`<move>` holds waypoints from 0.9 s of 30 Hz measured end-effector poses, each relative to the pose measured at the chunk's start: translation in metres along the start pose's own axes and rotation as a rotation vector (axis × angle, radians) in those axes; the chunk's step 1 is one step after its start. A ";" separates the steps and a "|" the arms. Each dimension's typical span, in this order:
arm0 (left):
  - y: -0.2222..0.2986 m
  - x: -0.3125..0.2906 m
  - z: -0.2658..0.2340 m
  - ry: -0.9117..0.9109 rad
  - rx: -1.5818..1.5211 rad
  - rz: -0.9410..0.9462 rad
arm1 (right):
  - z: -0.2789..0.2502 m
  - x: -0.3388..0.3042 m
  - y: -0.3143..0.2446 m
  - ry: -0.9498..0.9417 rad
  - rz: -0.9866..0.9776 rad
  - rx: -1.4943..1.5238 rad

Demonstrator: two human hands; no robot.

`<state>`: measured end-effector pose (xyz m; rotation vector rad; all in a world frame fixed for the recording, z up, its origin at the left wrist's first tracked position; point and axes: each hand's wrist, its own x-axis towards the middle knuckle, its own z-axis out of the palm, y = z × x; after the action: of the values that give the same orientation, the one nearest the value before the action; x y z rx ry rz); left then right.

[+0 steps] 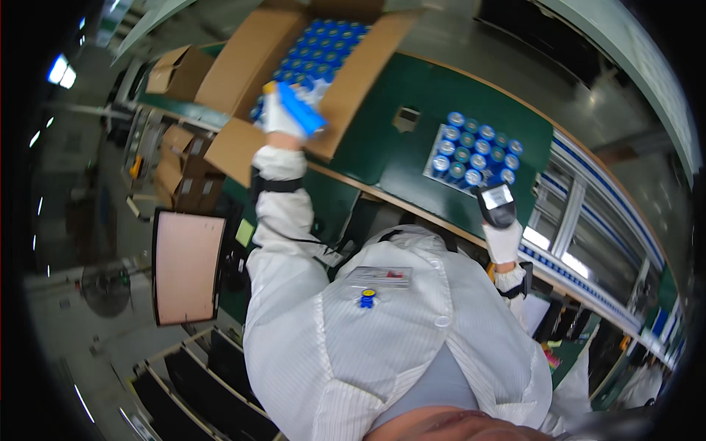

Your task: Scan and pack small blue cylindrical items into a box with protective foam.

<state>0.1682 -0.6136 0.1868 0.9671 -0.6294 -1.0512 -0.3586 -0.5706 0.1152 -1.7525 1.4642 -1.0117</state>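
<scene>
Two hands (281, 121) (504, 242), open tabletop (371, 143) between

Moderate light, spot glare, local blur

Work area is evenly lit and moderately bright; the left background is dim. A white light panel (62, 71) burns out at upper left, with thin bright streaks below it. Hard glare sits among the metal rails (568, 224) at right; a faint sheen lies on the green tabletop (368, 128). Shading on the white coat (397, 331) is soft. The left hand (279, 121) and its blue cylinder (300, 110) are smeared. Straight edges bow toward the blackened rim.
</scene>
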 end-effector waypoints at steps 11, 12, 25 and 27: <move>-0.056 -0.059 0.190 -0.068 -0.577 -0.705 | -0.007 -0.004 -0.003 -0.043 -0.025 0.035; -0.065 -0.060 0.193 -0.116 -0.524 -0.711 | -0.008 -0.005 -0.002 -0.046 -0.009 0.040; -0.087 -0.077 0.242 -0.094 -0.242 -0.782 | -0.024 -0.016 0.013 0.018 -0.005 -0.004; -0.089 -0.076 0.245 -0.038 -0.225 -0.798 | -0.024 -0.017 0.012 0.029 0.021 0.037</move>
<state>-0.0993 -0.6447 0.2205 1.0179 -0.1255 -1.8022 -0.3865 -0.5560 0.1141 -1.7001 1.4697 -1.0513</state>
